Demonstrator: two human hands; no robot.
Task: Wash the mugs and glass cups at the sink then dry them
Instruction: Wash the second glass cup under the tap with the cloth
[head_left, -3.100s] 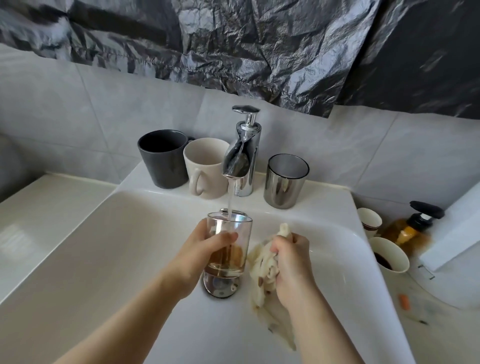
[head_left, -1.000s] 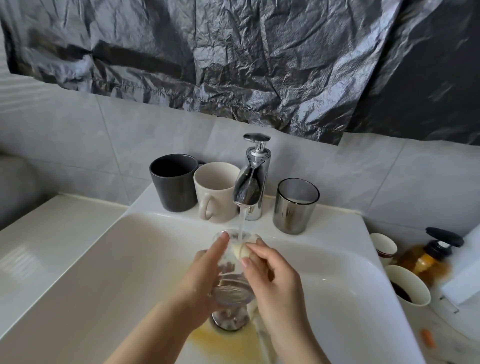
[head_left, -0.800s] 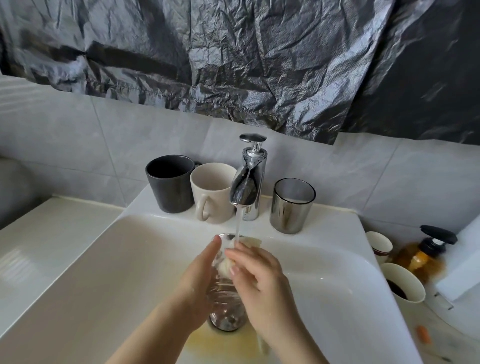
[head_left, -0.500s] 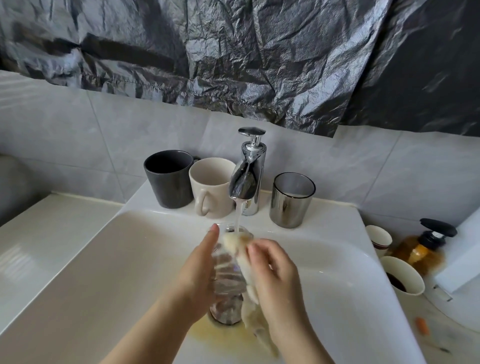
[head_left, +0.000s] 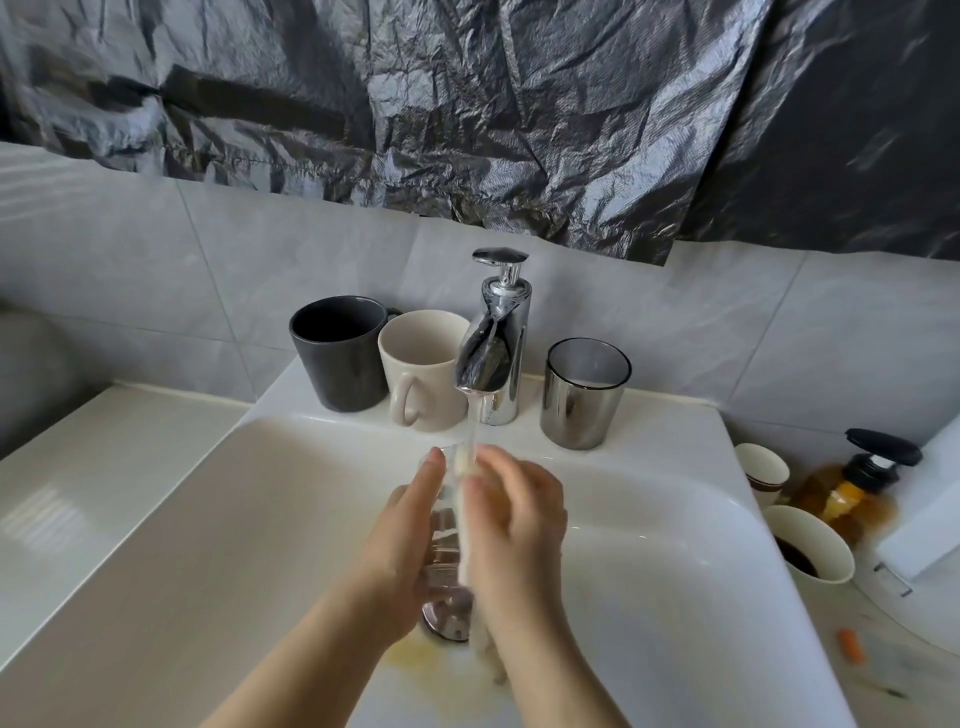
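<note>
Now, under the faucet (head_left: 493, 353) stream at the middle of the sink (head_left: 675, 431), the left hand (head_left: 410, 545) curls its fingers (head_left: 428, 478) round the clear glass cup (head_left: 441, 540). The right hand (head_left: 514, 525) pinches a wet cloth (head_left: 464, 519) against its rim. Best to grip firmly, turning the slippery glass.

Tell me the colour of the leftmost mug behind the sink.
Dark grey; the mug shows clearly in the head view.
</note>
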